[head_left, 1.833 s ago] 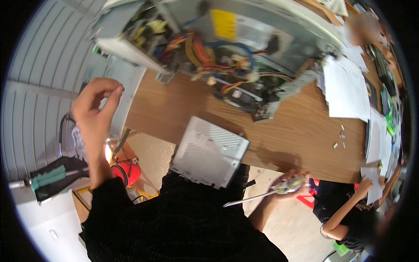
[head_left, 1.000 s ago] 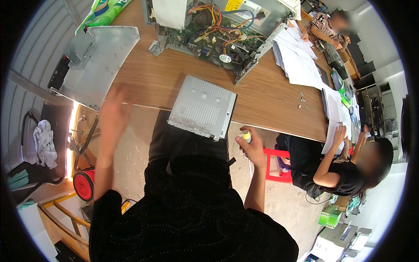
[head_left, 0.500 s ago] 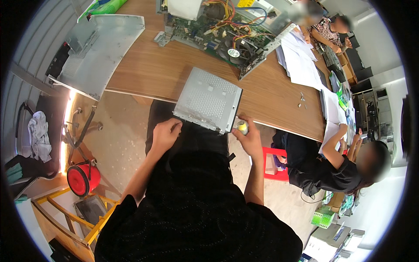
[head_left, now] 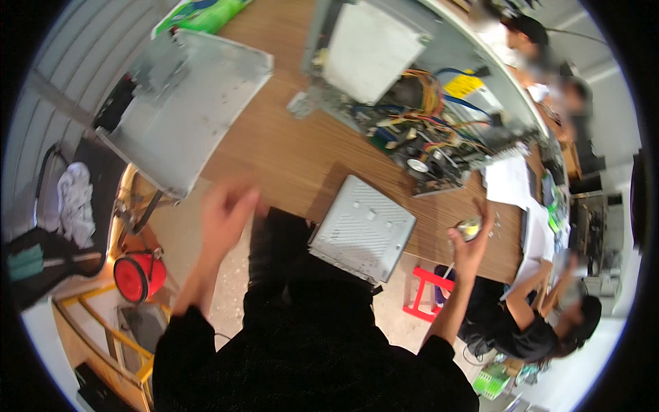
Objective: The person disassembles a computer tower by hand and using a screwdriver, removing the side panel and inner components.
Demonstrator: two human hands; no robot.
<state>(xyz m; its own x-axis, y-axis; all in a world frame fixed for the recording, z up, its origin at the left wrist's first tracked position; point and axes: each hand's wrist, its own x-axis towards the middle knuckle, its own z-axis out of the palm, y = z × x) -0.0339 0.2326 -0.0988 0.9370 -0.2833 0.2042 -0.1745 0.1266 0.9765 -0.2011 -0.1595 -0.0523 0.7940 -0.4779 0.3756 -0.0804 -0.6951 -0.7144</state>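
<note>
A flat grey metal box with a dimpled face [head_left: 362, 230], perhaps a computer drive, rests between the table's front edge and my lap. Neither hand touches it. My left hand [head_left: 230, 216] is raised to its left, blurred by motion, with fingers that look apart and nothing visible in them. On the other side, my right hand [head_left: 472, 250] is closed around what looks like a screwdriver with a clear yellowish handle [head_left: 469, 229]; a thin shaft shows below the hand. Beyond the box stands an opened computer case [head_left: 384, 123] with tangled wires, a fan and a circuit board.
A grey metal case panel [head_left: 199, 103] lies at the table's left end, near a green package [head_left: 209, 17]. Papers [head_left: 511, 182] cover the right side. A red stool [head_left: 429, 294] stands below, beside a seated person [head_left: 518, 316]. Other people sit at the far right.
Both hands have come away from the metal box. My left hand has moved left and up; my right has gone right with the screwdriver. The view has shifted.
</note>
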